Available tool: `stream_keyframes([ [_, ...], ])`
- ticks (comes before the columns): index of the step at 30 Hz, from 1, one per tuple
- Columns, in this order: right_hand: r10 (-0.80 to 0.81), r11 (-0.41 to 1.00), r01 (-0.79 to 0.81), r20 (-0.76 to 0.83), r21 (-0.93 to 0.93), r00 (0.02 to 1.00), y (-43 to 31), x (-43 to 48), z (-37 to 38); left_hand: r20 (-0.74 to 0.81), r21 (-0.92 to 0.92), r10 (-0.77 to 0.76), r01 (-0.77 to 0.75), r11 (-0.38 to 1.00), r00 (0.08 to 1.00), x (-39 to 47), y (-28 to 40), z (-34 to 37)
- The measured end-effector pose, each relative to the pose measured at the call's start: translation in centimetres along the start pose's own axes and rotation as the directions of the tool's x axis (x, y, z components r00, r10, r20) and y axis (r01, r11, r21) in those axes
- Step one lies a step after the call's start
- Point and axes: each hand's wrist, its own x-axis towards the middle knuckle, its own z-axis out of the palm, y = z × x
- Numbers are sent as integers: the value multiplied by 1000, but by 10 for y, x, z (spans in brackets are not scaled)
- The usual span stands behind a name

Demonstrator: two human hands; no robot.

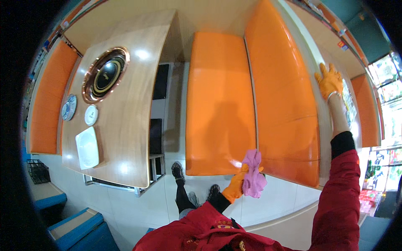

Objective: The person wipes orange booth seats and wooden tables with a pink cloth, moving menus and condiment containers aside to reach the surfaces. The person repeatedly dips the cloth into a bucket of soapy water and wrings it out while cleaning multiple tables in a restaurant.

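Observation:
My left hand (237, 185), in an orange glove, grips a pink cloth (255, 180) at the near end of the orange booth seat (220, 103). The cloth lies where the seat meets the upright backrest (282, 103). My right hand (329, 80), gloved in orange too, rests with fingers spread on the pale top ledge (317, 53) behind the backrest and holds nothing.
A wooden table (132, 125) at the left bears a round copper-rimmed hotpot inset (106, 75), a stack of dishes (69, 107), a small white plate (91, 115) and a white rectangular tray (87, 148). Blue-edged steps (75, 222) and a black wire basket (38, 171) stand lower left.

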Motion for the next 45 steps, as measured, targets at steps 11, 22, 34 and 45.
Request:
stream_keyframes([
  [11,-684,-103,-392,221,914,695,-318,-266,-73,175,-796,-7,146,587,984,-45,232,-181],
  [22,-679,-249,-476,198,843,707,-390,-218,-158,-249,347,387,-291,891,888,-124,301,-293],
  [34,-828,-107,-779,378,618,413,-529,-74,-185,-505,-393,240,-468,792,829,-122,386,-305],
  [45,-548,-142,-254,138,957,825,-595,167,-116,-733,-420,72,-533,734,677,-34,397,-332],
])
